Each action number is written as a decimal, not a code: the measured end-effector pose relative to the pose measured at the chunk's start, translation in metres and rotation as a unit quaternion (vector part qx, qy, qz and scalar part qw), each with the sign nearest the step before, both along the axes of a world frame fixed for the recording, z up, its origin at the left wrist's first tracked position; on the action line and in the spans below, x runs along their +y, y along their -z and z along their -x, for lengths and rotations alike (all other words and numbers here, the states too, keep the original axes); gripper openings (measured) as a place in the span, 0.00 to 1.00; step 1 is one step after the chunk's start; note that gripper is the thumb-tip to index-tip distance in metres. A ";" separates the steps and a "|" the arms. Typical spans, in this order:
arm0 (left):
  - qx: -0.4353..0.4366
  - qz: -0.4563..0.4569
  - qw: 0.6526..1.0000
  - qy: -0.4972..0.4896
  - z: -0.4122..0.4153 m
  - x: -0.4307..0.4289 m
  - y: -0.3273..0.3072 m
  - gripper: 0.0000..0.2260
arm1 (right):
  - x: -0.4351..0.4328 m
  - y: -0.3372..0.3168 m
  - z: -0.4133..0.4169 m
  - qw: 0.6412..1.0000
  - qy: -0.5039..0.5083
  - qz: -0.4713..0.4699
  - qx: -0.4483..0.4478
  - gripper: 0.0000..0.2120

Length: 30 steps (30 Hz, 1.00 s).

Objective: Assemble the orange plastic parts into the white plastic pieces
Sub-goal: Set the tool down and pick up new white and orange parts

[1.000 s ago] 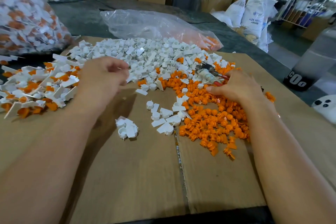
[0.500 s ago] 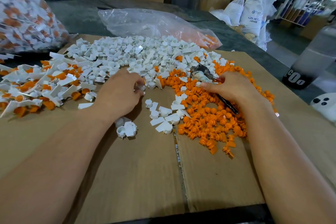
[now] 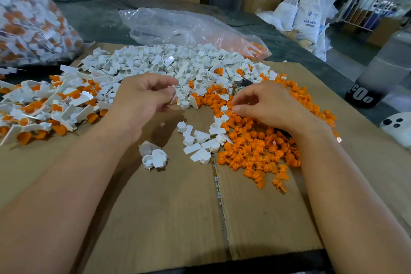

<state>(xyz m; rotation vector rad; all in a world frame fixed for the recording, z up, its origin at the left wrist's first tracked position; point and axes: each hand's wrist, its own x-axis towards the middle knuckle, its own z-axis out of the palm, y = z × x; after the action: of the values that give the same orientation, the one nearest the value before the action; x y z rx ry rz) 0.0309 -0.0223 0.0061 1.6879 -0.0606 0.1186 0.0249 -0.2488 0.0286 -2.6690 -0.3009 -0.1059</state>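
Note:
A heap of loose white plastic pieces (image 3: 178, 62) lies across the back of the cardboard sheet (image 3: 155, 207). Orange plastic parts (image 3: 255, 144) are heaped to the right of centre. My left hand (image 3: 142, 100) hovers between the two heaps and pinches a white piece (image 3: 175, 93) at its fingertips. My right hand (image 3: 269, 104) rests on the orange heap with fingers curled down; whether it holds a part is hidden. Assembled white-and-orange pieces (image 3: 44, 104) are piled at the left.
A few white pieces (image 3: 153, 157) lie apart near my left forearm. A dark tool (image 3: 243, 83) lies partly under my right hand. A clear bag (image 3: 178, 26) sits behind the heaps, a full bag of assembled pieces (image 3: 26, 18) at far left, and a dark cylinder (image 3: 364, 93) at right.
My left hand moved right from the assembled pile to the white heap and lifted with a white piece. My right hand stayed on the orange heap, its fingers shifting slightly.

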 end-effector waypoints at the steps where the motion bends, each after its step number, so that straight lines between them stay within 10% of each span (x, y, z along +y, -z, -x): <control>1: 0.030 0.055 0.998 0.020 0.002 0.000 -0.002 0.09 | 0.000 0.001 -0.001 1.000 -0.010 0.011 0.011 0.08; 20: 0.104 0.170 0.971 0.129 0.013 -0.002 -0.010 0.09 | 0.004 0.010 -0.004 0.995 -0.036 0.080 0.045 0.06; 30: 0.118 0.178 0.967 0.143 0.013 -0.007 -0.007 0.06 | 0.026 -0.002 0.011 0.980 -0.028 -0.186 -0.058 0.11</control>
<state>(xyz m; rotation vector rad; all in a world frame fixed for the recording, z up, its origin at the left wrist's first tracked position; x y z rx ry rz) 0.0175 -0.0292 0.0130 1.3083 -0.0977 -0.2739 0.0139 -0.2223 0.0307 -2.2861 -0.3561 -0.2735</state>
